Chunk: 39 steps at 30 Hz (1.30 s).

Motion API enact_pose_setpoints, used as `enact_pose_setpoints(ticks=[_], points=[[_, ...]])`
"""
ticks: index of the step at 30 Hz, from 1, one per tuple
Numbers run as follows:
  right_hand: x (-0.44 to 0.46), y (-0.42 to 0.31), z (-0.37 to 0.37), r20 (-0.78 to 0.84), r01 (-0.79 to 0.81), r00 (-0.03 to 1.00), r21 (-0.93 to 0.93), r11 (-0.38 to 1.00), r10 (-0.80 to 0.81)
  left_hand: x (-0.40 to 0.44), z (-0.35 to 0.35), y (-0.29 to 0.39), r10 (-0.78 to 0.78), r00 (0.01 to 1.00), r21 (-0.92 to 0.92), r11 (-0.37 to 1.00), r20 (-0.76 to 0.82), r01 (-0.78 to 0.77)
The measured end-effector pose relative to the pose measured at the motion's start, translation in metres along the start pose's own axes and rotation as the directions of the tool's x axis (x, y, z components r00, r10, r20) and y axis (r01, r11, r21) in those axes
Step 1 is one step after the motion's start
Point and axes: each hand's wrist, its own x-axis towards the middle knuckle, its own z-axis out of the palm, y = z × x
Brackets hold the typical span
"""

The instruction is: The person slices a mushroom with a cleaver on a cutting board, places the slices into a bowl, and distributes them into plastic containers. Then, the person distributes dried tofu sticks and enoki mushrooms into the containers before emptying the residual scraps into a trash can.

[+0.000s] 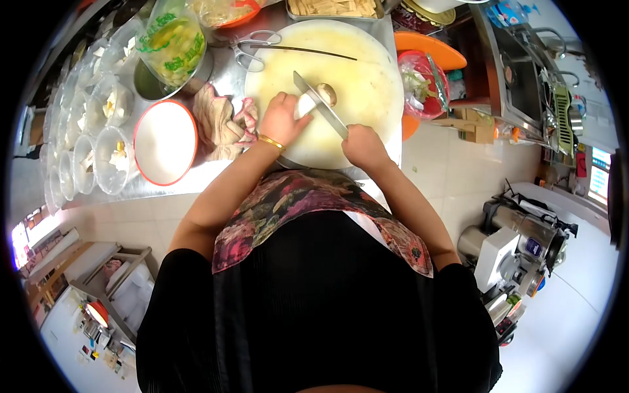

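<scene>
On a round, yellowish cutting board (360, 72), my left hand (284, 120) holds a white piece of food (304, 105) with bent fingers. My right hand (365, 145) is closed round the handle of a knife (331, 116), whose blade slants up and left across the board, against the right side of the white piece. Just beyond the blade lies a round, brownish metallic-looking object (326, 95), partly covered by it. A dark chopstick (308, 51) and scissors (252, 52) lie at the board's far left edge.
A white bowl with a red rim (166, 143) and a crumpled cloth (219, 124) are left of the board. Farther left stand several clear cups (112, 160) with food pieces. A container of green and yellow food (173, 52) sits behind. A red basket (422, 85) is at the right.
</scene>
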Motion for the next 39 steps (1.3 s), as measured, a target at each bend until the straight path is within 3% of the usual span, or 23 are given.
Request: enact_pose_setpoints(ticks=[4,5,7,9,12,15,19,25,28,31,35,39], points=[[0.022,0.006,-0.012,0.101,0.022,0.994,0.11,0.994,-0.033,-0.004,-0.006,0.002,0.074,0.995,-0.023,0.997,-0.063,-0.075],[0.024,0.003,-0.028,0.294,-0.182,0.951,0.295,0.938,0.092,-0.007,-0.005,0.0,0.086,0.993,-0.036,0.995,-0.085,-0.089],[0.032,0.013,-0.027,0.293,-0.179,0.955,0.411,0.894,0.056,-0.014,-0.006,-0.005,0.111,0.986,-0.061,0.991,-0.125,-0.119],[0.031,0.011,-0.029,0.267,-0.151,0.964,0.471,0.869,0.022,-0.021,-0.009,-0.009,0.029,0.996,-0.132,0.99,-0.085,-0.04],[0.016,0.012,-0.014,-0.129,0.191,0.98,0.372,0.908,-0.153,-0.024,-0.009,-0.012,-0.025,0.997,-0.183,0.983,-0.074,0.011],[-0.016,-0.014,-0.025,-0.068,0.09,0.995,0.341,0.936,-0.071,-0.022,-0.008,-0.011,0.025,0.992,-0.152,0.987,-0.124,-0.044],[-0.033,-0.02,-0.019,-0.024,0.087,0.996,0.111,0.99,-0.085,-0.022,-0.004,-0.01,0.041,0.985,-0.136,0.989,-0.168,-0.065],[0.0,-0.023,0.013,0.093,0.039,0.995,0.026,0.999,-0.041,-0.021,-0.006,-0.004,0.059,0.992,-0.103,0.992,-0.114,-0.07],[0.014,-0.016,0.016,0.073,0.083,0.993,0.1,0.992,-0.09,-0.018,-0.011,-0.005,0.084,0.996,-0.202,0.976,0.016,-0.079],[0.003,0.01,0.003,-0.017,0.059,0.998,0.239,0.969,-0.056,-0.017,-0.014,-0.007,0.451,0.892,-0.225,0.874,0.044,-0.431],[-0.025,0.001,-0.026,0.006,0.1,0.995,-0.001,0.995,-0.1,-0.006,-0.025,0.001,0.545,0.836,-0.085,0.838,0.061,-0.54],[-0.037,-0.007,-0.033,0.039,0.068,0.997,0.011,0.998,-0.068,-0.009,-0.019,-0.009,0.529,0.845,-0.117,0.846,0.076,-0.519]])
